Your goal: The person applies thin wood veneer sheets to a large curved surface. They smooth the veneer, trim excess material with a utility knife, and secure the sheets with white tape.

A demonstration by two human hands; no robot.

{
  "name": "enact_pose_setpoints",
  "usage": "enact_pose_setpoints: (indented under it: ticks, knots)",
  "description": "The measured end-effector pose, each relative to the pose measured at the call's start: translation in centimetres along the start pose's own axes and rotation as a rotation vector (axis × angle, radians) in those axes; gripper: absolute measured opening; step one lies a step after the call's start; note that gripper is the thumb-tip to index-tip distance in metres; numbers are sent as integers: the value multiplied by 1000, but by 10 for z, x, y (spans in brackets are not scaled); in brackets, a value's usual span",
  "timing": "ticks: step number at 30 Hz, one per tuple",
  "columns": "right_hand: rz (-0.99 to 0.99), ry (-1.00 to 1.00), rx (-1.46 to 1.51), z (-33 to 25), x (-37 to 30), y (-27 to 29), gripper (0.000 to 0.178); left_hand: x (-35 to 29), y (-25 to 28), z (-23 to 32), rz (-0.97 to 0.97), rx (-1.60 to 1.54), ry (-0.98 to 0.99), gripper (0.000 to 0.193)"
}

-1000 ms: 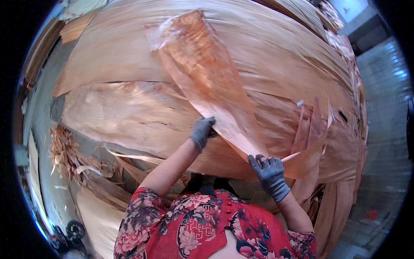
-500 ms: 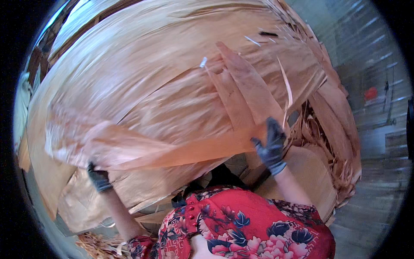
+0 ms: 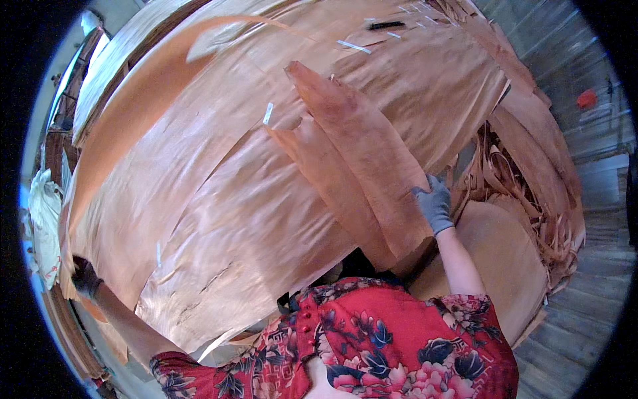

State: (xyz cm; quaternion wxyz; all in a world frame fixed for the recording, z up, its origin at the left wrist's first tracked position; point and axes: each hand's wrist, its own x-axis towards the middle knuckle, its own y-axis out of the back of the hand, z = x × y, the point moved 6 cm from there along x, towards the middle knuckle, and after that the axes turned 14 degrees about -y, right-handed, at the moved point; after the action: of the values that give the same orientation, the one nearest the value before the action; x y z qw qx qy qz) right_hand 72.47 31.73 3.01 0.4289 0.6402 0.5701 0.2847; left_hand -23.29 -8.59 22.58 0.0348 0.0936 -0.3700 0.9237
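My left hand [image 3: 86, 278], in a dark glove, is out at the far left, closed on the end of a long strip of thin wood veneer [image 3: 126, 110]. The strip bows upward over the stack and curves away toward the back. My right hand [image 3: 435, 205], in a grey glove, grips the right edge of a reddish-brown veneer piece [image 3: 372, 146], thumb on top and the other fingers partly hidden. A second narrow veneer piece [image 3: 325, 169] lies against its left side. Both rest on a broad pile of wrinkled veneer sheets [image 3: 219, 199].
White tape bits [image 3: 268, 113] and a black slim tool [image 3: 386, 26] lie on the sheets. Curled veneer scraps [image 3: 495, 166] hang at the right, beside a tan board [image 3: 478, 246]. A pale cloth or bag [image 3: 46, 213] is at the left. Something red [image 3: 586, 99] sits on the right floor.
My left hand has swung out to the left, taking the long veneer strip off the near part of the pile. My right hand, open before, now grips the reddish-brown piece.
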Motion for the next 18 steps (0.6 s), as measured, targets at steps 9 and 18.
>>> enact_pose_setpoints:
  ticks: [9,18]
  knots:
    - [122,360,140,-99,41,57,22,-420,-194,-252,-1167,1243,-704,76]
    - [262,436,-23,-183,270,31,32,-618,-250,-321,-1777,1325,-668,76]
